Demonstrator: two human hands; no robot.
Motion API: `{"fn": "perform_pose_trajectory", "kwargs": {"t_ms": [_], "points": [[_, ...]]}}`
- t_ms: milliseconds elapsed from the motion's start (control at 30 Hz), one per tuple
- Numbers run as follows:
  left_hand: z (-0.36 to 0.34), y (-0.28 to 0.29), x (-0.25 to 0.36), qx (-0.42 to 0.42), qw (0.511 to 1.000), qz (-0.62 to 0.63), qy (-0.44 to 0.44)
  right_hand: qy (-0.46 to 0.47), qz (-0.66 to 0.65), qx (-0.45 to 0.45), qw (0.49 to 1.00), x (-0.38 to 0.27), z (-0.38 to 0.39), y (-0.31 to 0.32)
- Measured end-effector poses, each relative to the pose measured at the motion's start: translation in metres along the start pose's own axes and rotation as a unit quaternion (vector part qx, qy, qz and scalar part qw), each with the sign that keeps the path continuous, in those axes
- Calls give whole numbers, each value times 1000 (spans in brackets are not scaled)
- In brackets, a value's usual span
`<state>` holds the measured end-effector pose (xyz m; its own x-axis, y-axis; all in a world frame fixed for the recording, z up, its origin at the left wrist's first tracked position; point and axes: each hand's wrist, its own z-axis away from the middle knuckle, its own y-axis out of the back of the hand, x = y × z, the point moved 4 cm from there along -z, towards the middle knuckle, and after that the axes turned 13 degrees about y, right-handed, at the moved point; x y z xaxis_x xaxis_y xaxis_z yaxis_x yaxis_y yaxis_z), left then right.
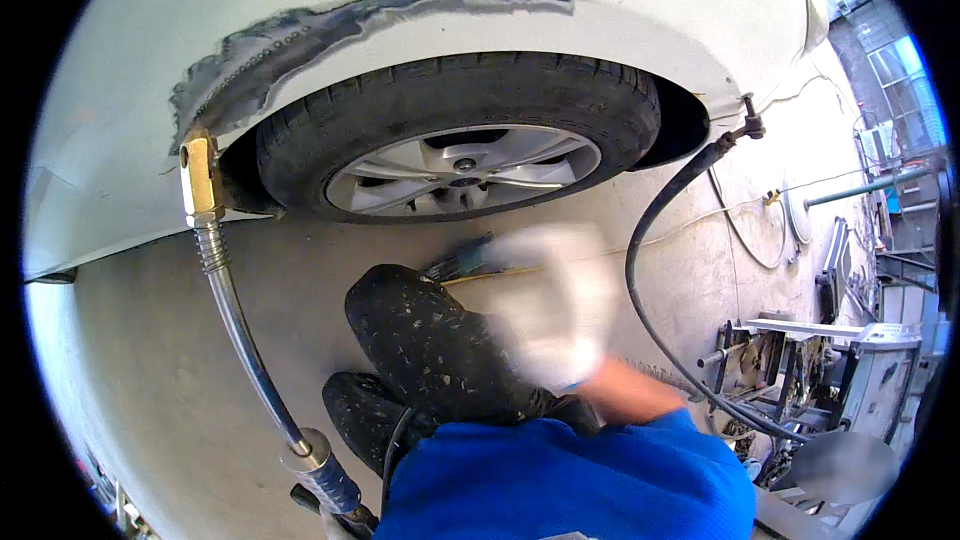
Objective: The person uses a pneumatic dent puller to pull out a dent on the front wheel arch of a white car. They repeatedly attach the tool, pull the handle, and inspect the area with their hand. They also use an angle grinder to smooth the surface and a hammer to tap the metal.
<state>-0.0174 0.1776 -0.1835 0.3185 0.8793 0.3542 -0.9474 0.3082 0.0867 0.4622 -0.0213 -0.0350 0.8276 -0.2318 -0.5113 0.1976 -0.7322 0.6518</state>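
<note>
A long metal dent puller (238, 310) with a brass head (201, 178) slants up from the lower left. The brass head is close against the bare-metal strip (285, 45) on the white car panel above the wheel (465, 175); whether it touches, I cannot tell. At the lower edge, my left hand (334, 526) in a pale glove is around the dent puller's handle, mostly hidden by it. My right hand (560, 305), in a white glove, is smeared by motion in front of my knees. Its fingers cannot be made out.
A black cable (640, 285) loops on the right, ending in a clamp (748, 122) by the wheel arch. A dark, greenish item (462, 260) lies beyond my knee (405, 315). Metal stands and clutter (790, 350) fill the right side, with a thin hose (765, 265) on the floor.
</note>
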Motion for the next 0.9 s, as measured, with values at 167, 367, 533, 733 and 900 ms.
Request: {"fn": "perform_pose_trajectory", "kwargs": {"t_ms": [167,367,533,733,900], "points": [[8,-10,-6,-45,998,21,47,-175,-728,-196,633,-114,-26,-171],[35,-23,2,18,997,73,27,-202,-775,-184,570,-143,-38,-191],[17,15,-11,78,994,-32,-72,-247,-828,-207,459,-161,-25,-194],[28,9,-21,102,993,-31,-56,-201,-803,-111,550,-113,-113,-165],[35,9,-3,74,994,-49,-62,-153,-719,-118,668,-156,-28,-192]]}}
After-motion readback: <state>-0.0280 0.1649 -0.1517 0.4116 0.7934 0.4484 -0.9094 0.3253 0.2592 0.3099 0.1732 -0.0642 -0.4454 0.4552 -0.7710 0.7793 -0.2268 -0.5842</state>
